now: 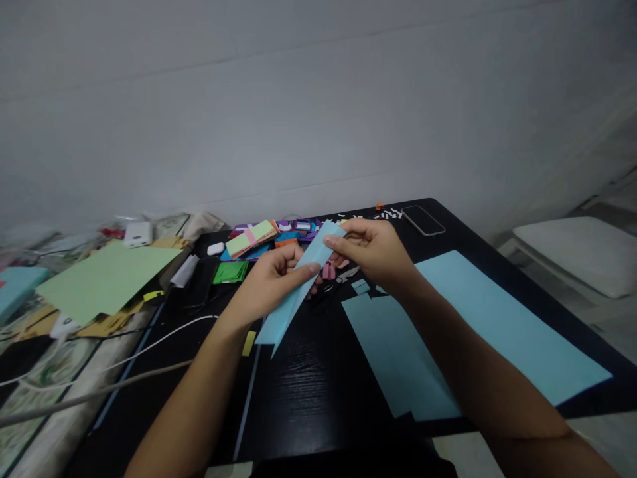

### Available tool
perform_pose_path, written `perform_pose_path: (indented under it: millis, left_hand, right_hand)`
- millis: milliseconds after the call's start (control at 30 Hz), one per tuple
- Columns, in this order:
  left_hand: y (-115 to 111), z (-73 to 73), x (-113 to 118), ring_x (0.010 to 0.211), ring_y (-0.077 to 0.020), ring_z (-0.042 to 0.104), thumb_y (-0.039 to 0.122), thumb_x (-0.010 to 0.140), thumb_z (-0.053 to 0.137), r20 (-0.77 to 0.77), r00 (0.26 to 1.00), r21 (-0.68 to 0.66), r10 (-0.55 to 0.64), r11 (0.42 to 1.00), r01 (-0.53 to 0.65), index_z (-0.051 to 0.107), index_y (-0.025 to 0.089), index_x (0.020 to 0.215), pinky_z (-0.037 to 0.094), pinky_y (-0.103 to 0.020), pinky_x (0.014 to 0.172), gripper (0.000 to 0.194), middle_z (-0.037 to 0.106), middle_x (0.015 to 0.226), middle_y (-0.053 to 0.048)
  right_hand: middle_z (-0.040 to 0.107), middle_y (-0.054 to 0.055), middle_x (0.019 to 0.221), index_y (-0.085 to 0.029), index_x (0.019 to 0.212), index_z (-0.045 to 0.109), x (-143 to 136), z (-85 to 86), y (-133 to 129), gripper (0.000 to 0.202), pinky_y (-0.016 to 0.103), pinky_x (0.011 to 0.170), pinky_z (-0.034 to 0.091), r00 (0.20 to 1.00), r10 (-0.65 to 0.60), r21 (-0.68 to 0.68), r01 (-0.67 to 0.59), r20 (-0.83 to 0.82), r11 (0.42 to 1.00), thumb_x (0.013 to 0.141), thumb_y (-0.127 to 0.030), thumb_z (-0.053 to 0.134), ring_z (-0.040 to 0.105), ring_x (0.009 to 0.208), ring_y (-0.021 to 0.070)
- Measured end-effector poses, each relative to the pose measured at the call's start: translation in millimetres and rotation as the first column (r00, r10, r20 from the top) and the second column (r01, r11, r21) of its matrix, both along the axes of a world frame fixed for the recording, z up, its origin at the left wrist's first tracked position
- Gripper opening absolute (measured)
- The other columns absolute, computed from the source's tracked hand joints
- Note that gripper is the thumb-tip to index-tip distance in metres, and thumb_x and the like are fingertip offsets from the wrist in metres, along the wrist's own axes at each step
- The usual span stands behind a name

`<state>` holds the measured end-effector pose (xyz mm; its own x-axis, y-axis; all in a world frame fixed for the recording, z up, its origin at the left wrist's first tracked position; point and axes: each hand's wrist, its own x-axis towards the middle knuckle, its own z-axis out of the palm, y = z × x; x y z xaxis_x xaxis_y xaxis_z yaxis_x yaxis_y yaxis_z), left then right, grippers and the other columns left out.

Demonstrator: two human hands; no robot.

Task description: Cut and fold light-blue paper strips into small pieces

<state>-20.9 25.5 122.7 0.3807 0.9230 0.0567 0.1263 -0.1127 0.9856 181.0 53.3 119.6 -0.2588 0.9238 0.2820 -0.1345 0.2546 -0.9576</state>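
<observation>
A folded strip of light blue paper (286,315) is held up above the black table, tilted from lower left to upper right. My left hand (276,279) grips it near its middle, thumb on top and fingers behind. At its upper end, my right hand (371,249) pinches it between thumb and fingers. Just beyond and below the hands lie scissors (347,275), partly hidden, with small blue paper scraps (360,287) beside them. Under my right forearm rest a cut blue sheet (398,358) and a larger blue sheet (497,325).
Bundled coloured paper strips (251,239) and green folded paper (230,272) lie at the back left of the black table (298,411). A phone (423,220) is at the back right. Cables (164,338) cross the left side, near a pale green sheet (107,279). A white stool (577,252) stands right.
</observation>
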Motion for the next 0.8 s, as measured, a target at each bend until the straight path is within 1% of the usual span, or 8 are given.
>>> perform_pose_path:
  millis: [200,267,333,433,533,600,700,800]
  left_hand:
    - [4.7,11.8,-19.6,0.053,-0.0121,0.064,0.037,0.085,0.077,-0.116,0.993,-0.004,-0.017,1.000,0.016,0.066,0.016,0.079,0.051,-0.022,0.049,0.025,0.069,0.066,-0.001]
    - [8.6,13.6,-29.5,0.050,-0.0118,0.063,0.038,0.083,0.079,-0.085,0.994,0.033,0.065,0.997,-0.063,0.067,0.016,0.077,0.050,-0.022,0.046,0.026,0.070,0.068,-0.003]
    - [13.8,14.0,-38.4,0.049,-0.0110,0.062,0.035,0.078,0.083,0.019,0.974,0.101,0.224,0.969,-0.225,0.066,0.016,0.075,0.049,-0.021,0.044,0.026,0.071,0.069,-0.003]
    - [22.0,13.8,-46.5,0.047,-0.0101,0.061,0.030,0.070,0.088,0.253,0.844,0.167,0.474,0.837,-0.520,0.062,0.017,0.074,0.047,-0.019,0.042,0.029,0.070,0.067,-0.001]
    - [26.4,14.1,-47.6,0.047,-0.0089,0.059,0.030,0.072,0.086,0.401,0.743,0.194,0.536,0.744,-0.640,0.064,0.018,0.077,0.045,-0.019,0.042,0.025,0.065,0.062,0.002]
    - [26.1,14.2,-45.8,0.048,-0.0083,0.056,0.030,0.076,0.084,0.428,0.749,0.223,0.506,0.744,-0.630,0.068,0.017,0.077,0.045,-0.019,0.043,0.021,0.062,0.060,0.002]
    - [21.7,13.2,-39.9,0.048,-0.0085,0.055,0.030,0.078,0.082,0.361,0.828,0.238,0.430,0.816,-0.527,0.071,0.017,0.076,0.046,-0.020,0.046,0.017,0.062,0.060,0.002]
    - [14.5,10.8,-29.4,0.048,-0.0098,0.057,0.032,0.079,0.081,0.207,0.915,0.234,0.346,0.891,-0.389,0.073,0.018,0.077,0.048,-0.022,0.048,0.016,0.064,0.060,0.001]
  right_hand:
    - [0.070,0.002,0.072,-0.018,0.086,0.073,17.6,8.1,9.3,0.029,0.031,0.068,0.063,0.957,-0.268,0.057,0.276,-0.111,0.960,0.080,-0.045,0.083,0.071,0.067,0.0167]
    - [0.070,0.003,0.075,-0.019,0.085,0.071,21.8,9.0,11.8,0.031,0.032,0.072,0.064,0.944,-0.299,0.067,0.310,-0.138,0.948,0.080,-0.047,0.083,0.072,0.072,0.0176]
    - [0.070,0.003,0.076,-0.019,0.084,0.070,24.0,9.2,12.5,0.033,0.032,0.074,0.064,0.948,-0.288,0.058,0.298,-0.137,0.953,0.079,-0.048,0.083,0.072,0.074,0.0178]
    - [0.071,0.004,0.076,-0.018,0.084,0.070,26.5,10.7,10.4,0.033,0.030,0.071,0.062,0.973,-0.222,0.028,0.225,-0.068,0.974,0.079,-0.048,0.083,0.072,0.074,0.0174]
    - [0.072,0.004,0.077,-0.017,0.085,0.072,32.4,15.7,6.9,0.031,0.027,0.063,0.057,0.986,-0.058,0.024,0.055,0.155,0.998,0.080,-0.047,0.081,0.070,0.072,0.0166]
    - [0.070,0.003,0.075,-0.017,0.086,0.073,36.6,19.6,5.0,0.030,0.025,0.055,0.050,0.919,0.120,0.002,-0.130,0.375,0.992,0.082,-0.046,0.080,0.065,0.066,0.0142]
    - [0.068,0.001,0.074,-0.018,0.089,0.075,34.5,21.6,1.8,0.030,0.023,0.049,0.041,0.764,0.304,-0.058,-0.331,0.570,0.942,0.083,-0.047,0.078,0.058,0.060,0.0118]
    - [0.074,0.005,0.092,-0.018,0.102,0.074,18.9,16.9,-3.2,0.032,0.025,0.060,0.048,0.805,0.349,-0.063,-0.366,0.480,0.929,0.086,-0.046,0.074,0.065,0.074,0.0150]
